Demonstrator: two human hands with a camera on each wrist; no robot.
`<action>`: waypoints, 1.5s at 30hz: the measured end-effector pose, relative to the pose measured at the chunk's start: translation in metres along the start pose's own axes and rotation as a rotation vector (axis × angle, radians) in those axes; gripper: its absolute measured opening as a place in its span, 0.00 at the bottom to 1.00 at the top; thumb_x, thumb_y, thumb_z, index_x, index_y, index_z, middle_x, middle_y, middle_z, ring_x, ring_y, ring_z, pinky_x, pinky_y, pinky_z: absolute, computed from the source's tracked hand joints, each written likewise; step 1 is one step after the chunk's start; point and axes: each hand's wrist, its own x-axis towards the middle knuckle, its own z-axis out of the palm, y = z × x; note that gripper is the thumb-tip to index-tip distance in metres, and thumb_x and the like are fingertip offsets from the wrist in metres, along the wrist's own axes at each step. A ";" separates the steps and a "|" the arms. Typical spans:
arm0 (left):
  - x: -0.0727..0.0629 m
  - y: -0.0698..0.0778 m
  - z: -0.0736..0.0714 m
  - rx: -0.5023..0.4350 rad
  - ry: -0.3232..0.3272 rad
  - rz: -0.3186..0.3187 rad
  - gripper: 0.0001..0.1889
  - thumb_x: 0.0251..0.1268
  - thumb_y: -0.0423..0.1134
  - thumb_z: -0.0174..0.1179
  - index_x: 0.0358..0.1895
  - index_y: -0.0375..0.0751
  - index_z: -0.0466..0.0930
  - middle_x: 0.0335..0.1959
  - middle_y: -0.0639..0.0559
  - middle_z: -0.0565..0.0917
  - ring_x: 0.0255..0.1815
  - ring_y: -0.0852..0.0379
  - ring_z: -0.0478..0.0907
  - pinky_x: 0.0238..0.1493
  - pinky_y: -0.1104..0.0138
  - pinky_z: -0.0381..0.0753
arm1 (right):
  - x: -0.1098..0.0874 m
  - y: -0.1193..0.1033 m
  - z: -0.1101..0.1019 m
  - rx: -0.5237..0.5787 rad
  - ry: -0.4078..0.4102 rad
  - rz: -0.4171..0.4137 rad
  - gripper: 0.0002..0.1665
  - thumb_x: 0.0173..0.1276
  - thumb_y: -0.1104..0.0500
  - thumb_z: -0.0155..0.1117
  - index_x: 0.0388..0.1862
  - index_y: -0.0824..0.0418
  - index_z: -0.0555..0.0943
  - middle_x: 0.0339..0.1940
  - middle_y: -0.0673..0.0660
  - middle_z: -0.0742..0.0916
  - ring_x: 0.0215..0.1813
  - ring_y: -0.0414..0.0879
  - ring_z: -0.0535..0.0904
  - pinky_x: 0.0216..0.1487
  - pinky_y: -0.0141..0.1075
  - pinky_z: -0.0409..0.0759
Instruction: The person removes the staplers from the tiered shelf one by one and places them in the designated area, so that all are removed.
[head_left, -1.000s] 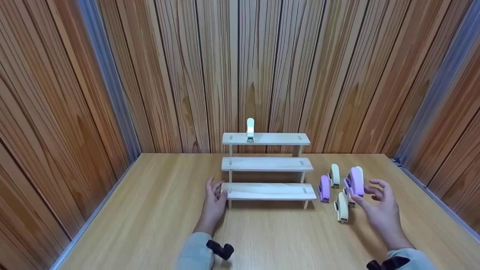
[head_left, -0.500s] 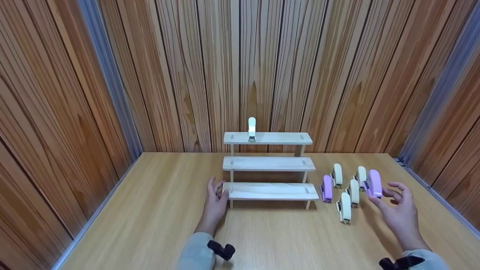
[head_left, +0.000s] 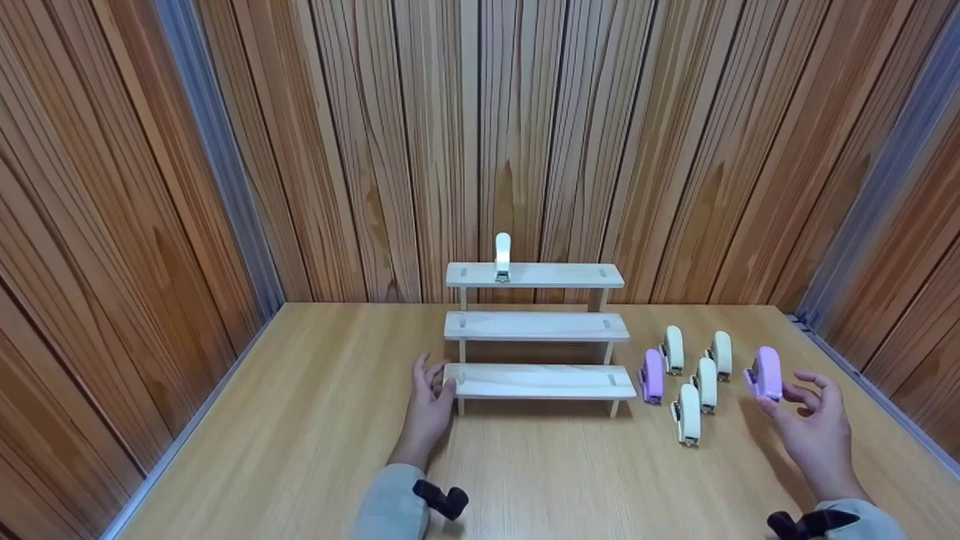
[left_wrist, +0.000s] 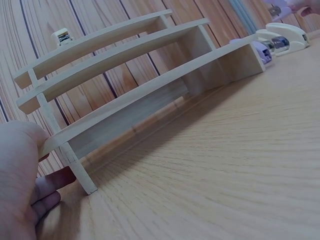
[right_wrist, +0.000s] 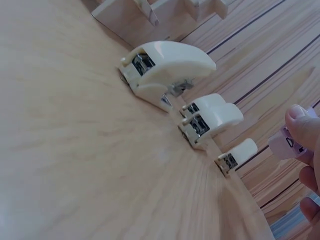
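My right hand [head_left: 819, 439] holds a purple stapler [head_left: 767, 373] above the table at the right, pinched between thumb and fingers; in the right wrist view that stapler [right_wrist: 284, 144] is partly hidden by the hand. My left hand [head_left: 429, 414] grips the left end of a three-tier wooden shelf [head_left: 536, 382]. In the left wrist view, its thumb lies at the lowest board's corner and its fingers [left_wrist: 50, 187] reach below, by the leg. One pale stapler [head_left: 502, 259] stands on the top tier, left of its middle.
Right of the shelf, another purple stapler [head_left: 652, 376] and several cream staplers [head_left: 688, 415] stand on the wooden table [head_left: 300, 450]. Wood-panelled walls [head_left: 360, 150] enclose the table at the back and both sides.
My right hand has carried the purple stapler rightward, away from the cream staplers, which now show fully. My left hand has stayed at the shelf's left end.
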 end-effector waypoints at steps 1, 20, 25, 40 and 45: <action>0.000 0.000 0.000 -0.002 0.002 -0.001 0.37 0.78 0.36 0.52 0.81 0.47 0.40 0.74 0.43 0.69 0.65 0.44 0.73 0.68 0.49 0.71 | 0.001 0.001 0.000 0.001 -0.008 0.004 0.47 0.67 0.42 0.69 0.76 0.56 0.57 0.70 0.67 0.76 0.62 0.51 0.72 0.65 0.49 0.65; 0.001 0.000 0.005 0.010 0.031 0.005 0.37 0.76 0.35 0.53 0.80 0.42 0.42 0.72 0.42 0.71 0.70 0.42 0.69 0.72 0.47 0.66 | 0.019 0.026 -0.002 -0.017 -0.099 0.079 0.53 0.68 0.45 0.69 0.79 0.62 0.50 0.74 0.70 0.71 0.67 0.61 0.67 0.58 0.49 0.68; 0.001 0.001 0.003 0.014 0.022 0.009 0.37 0.77 0.36 0.52 0.81 0.44 0.42 0.73 0.42 0.70 0.68 0.43 0.71 0.71 0.48 0.68 | 0.023 0.027 -0.001 -0.020 -0.129 0.116 0.54 0.69 0.46 0.69 0.80 0.63 0.49 0.74 0.71 0.70 0.65 0.63 0.69 0.54 0.50 0.67; -0.001 -0.001 0.003 0.020 0.012 0.008 0.37 0.78 0.37 0.52 0.81 0.47 0.41 0.74 0.43 0.69 0.70 0.43 0.69 0.72 0.47 0.66 | 0.030 0.037 0.001 -0.090 -0.193 0.092 0.54 0.69 0.49 0.70 0.78 0.69 0.48 0.73 0.75 0.68 0.73 0.72 0.61 0.71 0.71 0.48; 0.000 -0.001 0.001 0.012 0.008 0.016 0.37 0.78 0.37 0.52 0.81 0.47 0.41 0.74 0.43 0.69 0.68 0.43 0.71 0.70 0.47 0.68 | 0.031 0.038 0.004 -0.130 -0.194 0.049 0.53 0.70 0.51 0.70 0.77 0.71 0.49 0.72 0.76 0.68 0.71 0.73 0.62 0.70 0.70 0.51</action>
